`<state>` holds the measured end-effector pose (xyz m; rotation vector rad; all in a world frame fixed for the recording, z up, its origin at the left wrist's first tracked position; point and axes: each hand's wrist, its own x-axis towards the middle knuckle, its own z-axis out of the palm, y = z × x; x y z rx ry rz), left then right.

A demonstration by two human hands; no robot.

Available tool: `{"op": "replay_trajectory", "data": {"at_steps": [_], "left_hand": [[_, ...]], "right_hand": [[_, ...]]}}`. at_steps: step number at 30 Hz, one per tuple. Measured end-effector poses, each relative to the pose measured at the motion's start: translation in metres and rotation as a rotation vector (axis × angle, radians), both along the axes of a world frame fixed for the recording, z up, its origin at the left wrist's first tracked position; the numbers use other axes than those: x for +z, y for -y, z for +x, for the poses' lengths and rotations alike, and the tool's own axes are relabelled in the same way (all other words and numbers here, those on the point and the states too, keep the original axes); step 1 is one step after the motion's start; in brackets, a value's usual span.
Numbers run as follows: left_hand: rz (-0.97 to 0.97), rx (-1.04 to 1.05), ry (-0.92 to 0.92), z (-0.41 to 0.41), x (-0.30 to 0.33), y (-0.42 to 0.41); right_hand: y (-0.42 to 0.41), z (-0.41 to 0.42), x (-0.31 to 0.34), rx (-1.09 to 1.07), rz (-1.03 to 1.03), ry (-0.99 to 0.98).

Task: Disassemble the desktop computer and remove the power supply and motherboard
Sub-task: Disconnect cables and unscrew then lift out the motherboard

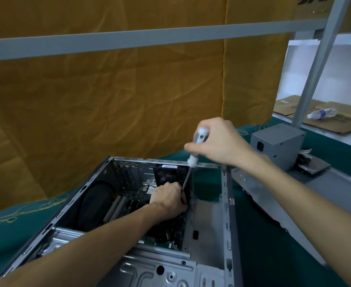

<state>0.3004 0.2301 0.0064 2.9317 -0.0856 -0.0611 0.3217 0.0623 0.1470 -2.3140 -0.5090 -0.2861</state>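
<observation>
Green-covered table (273, 235): open computer case (224, 204) centre; right hand (222, 141) grasping screwdriver (197, 146); left hand (168, 197) clenched inside, contents unclear.

grey case (225, 195) on teal cloth (273, 235) — mustard curtain (108, 90), white-grey screwdriver (197, 146).

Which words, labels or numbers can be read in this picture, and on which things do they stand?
None can be read in full.
Cardboard box at top right: large dark letters, cut off by the frame edge, not readable.
Plastic bottle on the shelf: blue label, too blurred.
Computer case: a small white sticker on the far rim, too small.
Flat cardboard on the shelf: a printed mark, too blurred.
</observation>
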Motion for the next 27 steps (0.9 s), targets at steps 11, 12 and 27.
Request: {"op": "replay_trajectory", "data": {"at_steps": [11,12,27], "left_hand": [[0.074,-0.077,0.045,0.0,-0.004,-0.001],[0.069,-0.08,0.036,0.0,-0.003,-0.001],[0.163,-0.1,0.107,0.002,-0.008,0.0]], "right_hand": [[-0.004,0.023,-0.049,-0.07,0.971,-0.524],[-0.011,0.024,-0.052,-0.083,0.934,-0.498],[-0.035,0.019,-0.068,-0.194,0.781,-0.304]]}}
